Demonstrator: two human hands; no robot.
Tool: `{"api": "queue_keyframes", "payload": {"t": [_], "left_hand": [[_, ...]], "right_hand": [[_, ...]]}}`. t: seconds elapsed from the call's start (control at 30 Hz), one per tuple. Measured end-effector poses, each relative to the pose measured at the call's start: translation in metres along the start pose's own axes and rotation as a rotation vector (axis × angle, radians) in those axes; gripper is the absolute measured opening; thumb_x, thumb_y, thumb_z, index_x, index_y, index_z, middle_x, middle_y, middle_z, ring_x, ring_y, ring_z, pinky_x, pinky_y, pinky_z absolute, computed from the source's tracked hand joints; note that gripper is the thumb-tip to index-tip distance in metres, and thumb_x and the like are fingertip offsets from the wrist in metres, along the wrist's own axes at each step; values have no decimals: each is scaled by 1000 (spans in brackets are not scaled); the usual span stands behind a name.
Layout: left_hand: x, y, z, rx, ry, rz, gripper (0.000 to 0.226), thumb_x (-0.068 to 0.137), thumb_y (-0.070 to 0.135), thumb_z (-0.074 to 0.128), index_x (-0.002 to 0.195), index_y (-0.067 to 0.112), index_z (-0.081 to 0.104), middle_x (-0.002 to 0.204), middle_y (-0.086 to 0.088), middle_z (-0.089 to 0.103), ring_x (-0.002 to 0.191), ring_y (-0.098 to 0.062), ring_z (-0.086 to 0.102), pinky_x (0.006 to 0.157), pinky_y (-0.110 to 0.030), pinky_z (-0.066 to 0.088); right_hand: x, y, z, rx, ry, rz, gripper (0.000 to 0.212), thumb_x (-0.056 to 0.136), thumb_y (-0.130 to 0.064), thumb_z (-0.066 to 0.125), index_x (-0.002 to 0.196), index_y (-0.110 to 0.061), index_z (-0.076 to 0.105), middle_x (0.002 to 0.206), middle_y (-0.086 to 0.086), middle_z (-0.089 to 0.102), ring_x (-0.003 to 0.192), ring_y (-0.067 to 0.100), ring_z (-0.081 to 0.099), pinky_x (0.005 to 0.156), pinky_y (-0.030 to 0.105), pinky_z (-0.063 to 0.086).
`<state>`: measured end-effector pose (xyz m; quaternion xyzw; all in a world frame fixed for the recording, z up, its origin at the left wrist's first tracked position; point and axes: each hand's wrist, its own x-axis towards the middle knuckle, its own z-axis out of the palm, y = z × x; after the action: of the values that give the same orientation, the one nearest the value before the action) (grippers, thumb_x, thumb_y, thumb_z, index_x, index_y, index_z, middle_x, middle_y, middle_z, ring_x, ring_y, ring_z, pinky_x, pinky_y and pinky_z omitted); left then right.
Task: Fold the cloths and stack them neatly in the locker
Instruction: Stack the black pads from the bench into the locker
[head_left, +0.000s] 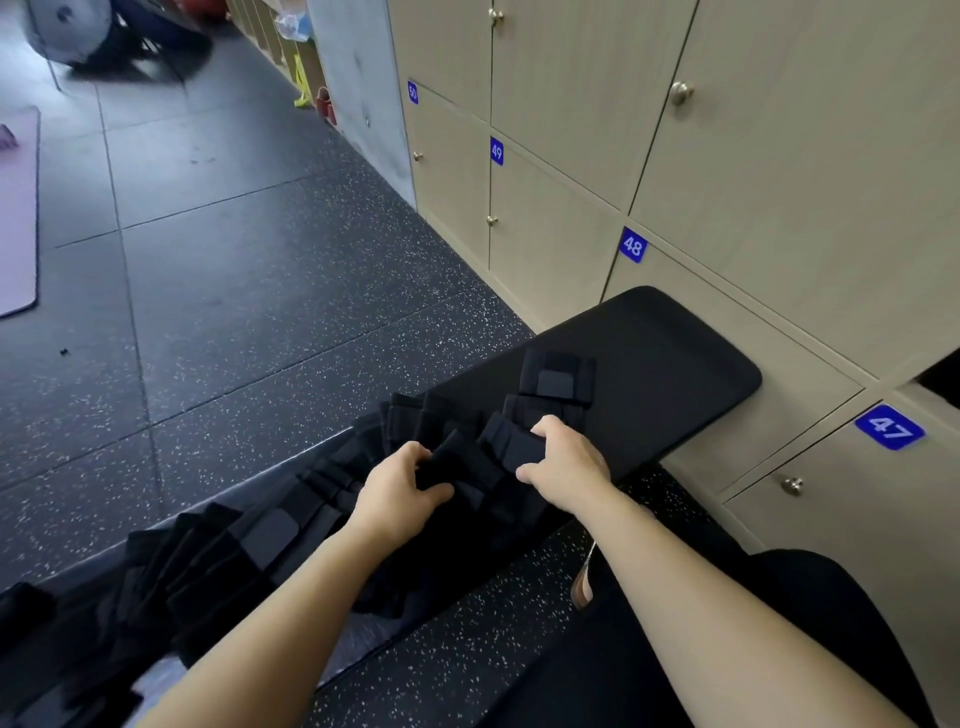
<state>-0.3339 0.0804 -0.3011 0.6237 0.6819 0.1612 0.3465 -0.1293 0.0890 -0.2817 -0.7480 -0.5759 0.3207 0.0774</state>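
Several black cloths (291, 525) lie in an overlapping row along a black padded bench (675, 364). My left hand (400, 493) grips one black cloth (462, 467) near the row's far end, fingers curled into its edge. My right hand (563, 457) grips the same bundle of cloth at its right side, thumb below and fingers over the top. A folded black cloth (556, 379) lies just beyond my hands on the bench. Beige lockers (727, 182) numbered 47 to 50 stand to the right; an open compartment (943, 374) shows dark at the right edge.
Dark speckled rubber floor (234, 270) spreads to the left. A purple mat (18, 208) lies at the far left edge. Round metal knobs (680, 92) stick out from the locker doors. My dark-clothed lap (727, 649) is at the bottom right.
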Motion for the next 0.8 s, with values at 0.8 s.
{"api": "queue_keyframes", "payload": {"t": [0.8], "left_hand": [[60,70,47,-470,-35,-246,77,60,55,75,121,10,62,111,-7,71,99,-24,69,89,-44,57]], "right_hand": [[59,71,-77,711,385,109,45,83,-10,66,126,-8,53,115,3,61,99,20,59,87,35,49]]}}
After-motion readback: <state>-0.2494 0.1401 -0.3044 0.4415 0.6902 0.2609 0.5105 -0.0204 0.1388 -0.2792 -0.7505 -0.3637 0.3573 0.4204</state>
